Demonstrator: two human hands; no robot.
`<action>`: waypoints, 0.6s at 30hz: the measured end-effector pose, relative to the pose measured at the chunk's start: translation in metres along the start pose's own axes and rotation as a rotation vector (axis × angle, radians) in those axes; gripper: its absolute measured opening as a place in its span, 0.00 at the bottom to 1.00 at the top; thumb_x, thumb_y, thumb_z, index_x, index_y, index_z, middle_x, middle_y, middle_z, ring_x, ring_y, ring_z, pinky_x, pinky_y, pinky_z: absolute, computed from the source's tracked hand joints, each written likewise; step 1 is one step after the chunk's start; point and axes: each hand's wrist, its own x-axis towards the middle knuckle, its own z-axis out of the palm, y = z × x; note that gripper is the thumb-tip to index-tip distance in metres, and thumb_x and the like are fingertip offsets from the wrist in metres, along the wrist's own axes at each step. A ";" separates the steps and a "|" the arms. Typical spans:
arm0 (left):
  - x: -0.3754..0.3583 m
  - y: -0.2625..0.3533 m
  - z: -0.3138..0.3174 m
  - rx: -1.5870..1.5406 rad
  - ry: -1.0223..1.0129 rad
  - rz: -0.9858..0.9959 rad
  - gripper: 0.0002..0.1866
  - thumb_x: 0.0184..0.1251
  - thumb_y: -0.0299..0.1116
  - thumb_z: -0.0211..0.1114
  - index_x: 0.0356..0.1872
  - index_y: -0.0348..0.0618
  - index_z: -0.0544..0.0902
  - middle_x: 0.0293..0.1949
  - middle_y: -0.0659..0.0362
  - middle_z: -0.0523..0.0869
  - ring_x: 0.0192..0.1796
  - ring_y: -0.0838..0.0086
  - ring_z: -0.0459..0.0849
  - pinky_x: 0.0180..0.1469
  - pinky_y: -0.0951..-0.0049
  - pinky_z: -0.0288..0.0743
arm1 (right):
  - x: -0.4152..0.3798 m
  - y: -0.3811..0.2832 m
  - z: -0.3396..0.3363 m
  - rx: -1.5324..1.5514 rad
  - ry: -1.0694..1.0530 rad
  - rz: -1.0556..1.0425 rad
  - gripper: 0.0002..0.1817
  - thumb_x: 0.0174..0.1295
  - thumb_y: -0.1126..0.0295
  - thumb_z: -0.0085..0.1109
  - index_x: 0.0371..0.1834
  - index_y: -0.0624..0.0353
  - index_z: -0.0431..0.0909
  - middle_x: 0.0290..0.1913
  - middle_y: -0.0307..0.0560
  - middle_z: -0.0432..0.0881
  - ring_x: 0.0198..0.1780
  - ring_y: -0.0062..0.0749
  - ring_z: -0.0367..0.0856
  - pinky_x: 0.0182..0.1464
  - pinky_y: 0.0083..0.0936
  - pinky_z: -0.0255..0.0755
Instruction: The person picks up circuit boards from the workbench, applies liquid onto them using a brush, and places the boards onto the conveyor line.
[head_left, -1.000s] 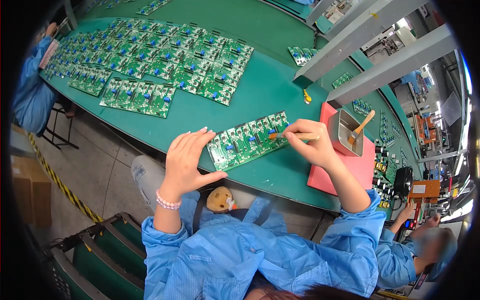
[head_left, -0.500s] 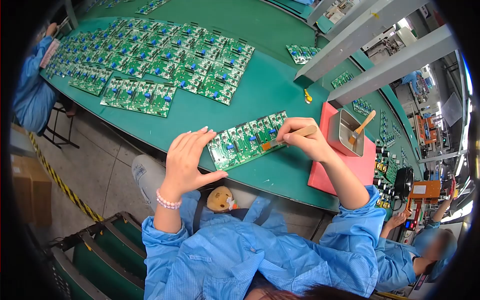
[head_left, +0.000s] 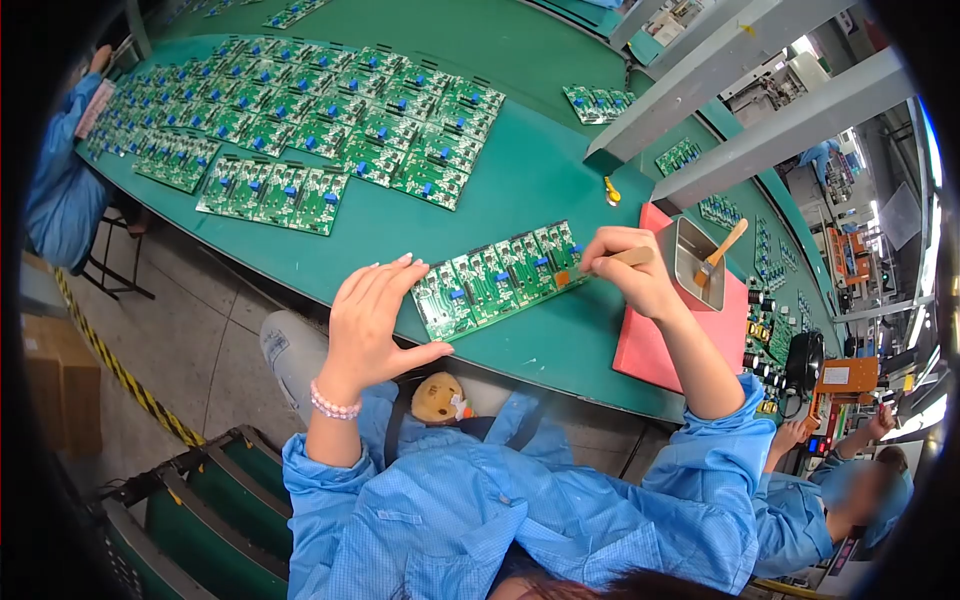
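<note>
A long green circuit board panel with blue parts lies near the front edge of the green table. My left hand is open, fingertips resting on the panel's left end. My right hand grips a wooden-handled brush, whose bristle tip touches the right end of the panel. Just right of that hand a metal tin stands on a pink mat with a second brush leaning in it.
Many green board panels cover the far left of the table. A yellow object lies behind the panel. Grey frame beams cross above. One person in blue sits far left, another at lower right.
My right hand has drawn the brush rightward along the panel, from mid-board to its right end. My left hand stays in place.
</note>
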 end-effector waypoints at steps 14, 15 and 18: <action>-0.001 -0.001 -0.001 -0.017 0.011 -0.009 0.43 0.42 0.57 0.78 0.58 0.41 0.77 0.55 0.52 0.83 0.60 0.59 0.81 0.64 0.56 0.69 | 0.018 -0.030 0.067 -0.249 -0.019 -0.374 0.04 0.61 0.76 0.61 0.34 0.64 0.84 0.28 0.47 0.83 0.27 0.36 0.81 0.30 0.29 0.73; -0.002 -0.001 -0.002 -0.021 0.006 -0.006 0.43 0.42 0.57 0.78 0.58 0.41 0.77 0.55 0.52 0.83 0.60 0.59 0.81 0.64 0.56 0.68 | 0.016 -0.030 0.064 -0.269 -0.104 -0.336 0.05 0.61 0.76 0.59 0.33 0.64 0.84 0.28 0.47 0.83 0.27 0.36 0.81 0.30 0.30 0.73; -0.002 -0.002 -0.001 -0.031 0.005 -0.008 0.43 0.42 0.57 0.78 0.58 0.42 0.77 0.56 0.53 0.83 0.61 0.60 0.80 0.64 0.56 0.68 | 0.013 -0.032 0.058 -0.242 -0.173 -0.296 0.06 0.62 0.76 0.56 0.32 0.64 0.83 0.28 0.47 0.83 0.27 0.38 0.81 0.31 0.32 0.74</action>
